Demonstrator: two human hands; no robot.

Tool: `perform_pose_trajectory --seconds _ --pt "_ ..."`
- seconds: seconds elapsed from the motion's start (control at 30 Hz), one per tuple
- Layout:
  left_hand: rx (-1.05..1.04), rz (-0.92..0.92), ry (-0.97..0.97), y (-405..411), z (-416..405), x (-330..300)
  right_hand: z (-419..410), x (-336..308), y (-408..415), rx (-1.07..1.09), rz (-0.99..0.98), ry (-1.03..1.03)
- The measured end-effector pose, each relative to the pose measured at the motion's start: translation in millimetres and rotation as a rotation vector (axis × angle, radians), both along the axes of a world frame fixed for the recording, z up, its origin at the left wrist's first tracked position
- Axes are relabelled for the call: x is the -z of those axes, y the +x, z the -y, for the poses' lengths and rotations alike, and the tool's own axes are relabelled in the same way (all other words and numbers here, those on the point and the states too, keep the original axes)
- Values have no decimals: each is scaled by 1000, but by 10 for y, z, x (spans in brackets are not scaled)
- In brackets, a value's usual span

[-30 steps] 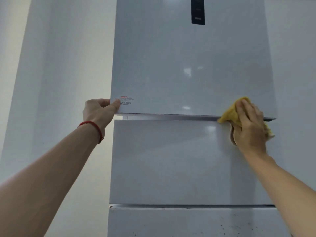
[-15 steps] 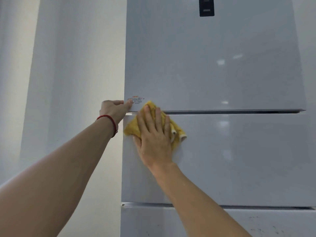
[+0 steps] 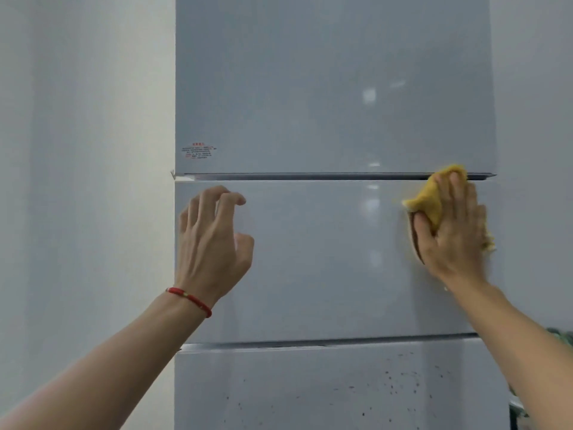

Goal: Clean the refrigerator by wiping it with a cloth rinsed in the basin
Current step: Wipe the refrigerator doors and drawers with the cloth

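Note:
A tall grey refrigerator (image 3: 325, 88) fills the middle of the view, with an upper door, a middle drawer front and a lower front. My right hand (image 3: 452, 231) presses a yellow cloth (image 3: 429, 200) flat against the top right corner of the middle front, just under the gap below the upper door. My left hand (image 3: 210, 240), with a red string on the wrist, hovers in front of the left part of the middle front, fingers loosely curled and holding nothing. The basin is out of view.
A small printed sticker (image 3: 198, 150) sits at the lower left corner of the upper door. Dark specks (image 3: 400, 383) dot the lower front. A pale wall (image 3: 86, 181) runs along the left. Something green (image 3: 562, 336) shows at the right edge.
My right hand slid the cloth from the right end of the gap to the left end and back to the right. My left hand let go of the upper door's corner and dropped lower.

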State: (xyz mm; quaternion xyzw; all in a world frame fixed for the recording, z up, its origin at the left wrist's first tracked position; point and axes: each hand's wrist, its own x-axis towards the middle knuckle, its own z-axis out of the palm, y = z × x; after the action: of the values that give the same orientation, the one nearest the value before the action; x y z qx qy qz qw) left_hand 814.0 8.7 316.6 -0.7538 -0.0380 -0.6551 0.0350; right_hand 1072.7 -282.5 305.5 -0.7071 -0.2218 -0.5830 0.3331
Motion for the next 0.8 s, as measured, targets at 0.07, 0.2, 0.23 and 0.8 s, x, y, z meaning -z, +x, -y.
perform_pose_trajectory --seconds 0.07,0.2,0.23,0.8 --pt "16 26 -91 -73 -55 34 100 8 40 -11 -179 254" --pt "-22 52 -211 -353 -348 182 -466 -77 -320 -15 -362 575" --pt "-29 54 -237 -408 -411 207 -732 -79 -492 -8 -315 520" --pt "46 -10 -74 9 127 577 -673 653 -404 56 145 -135"
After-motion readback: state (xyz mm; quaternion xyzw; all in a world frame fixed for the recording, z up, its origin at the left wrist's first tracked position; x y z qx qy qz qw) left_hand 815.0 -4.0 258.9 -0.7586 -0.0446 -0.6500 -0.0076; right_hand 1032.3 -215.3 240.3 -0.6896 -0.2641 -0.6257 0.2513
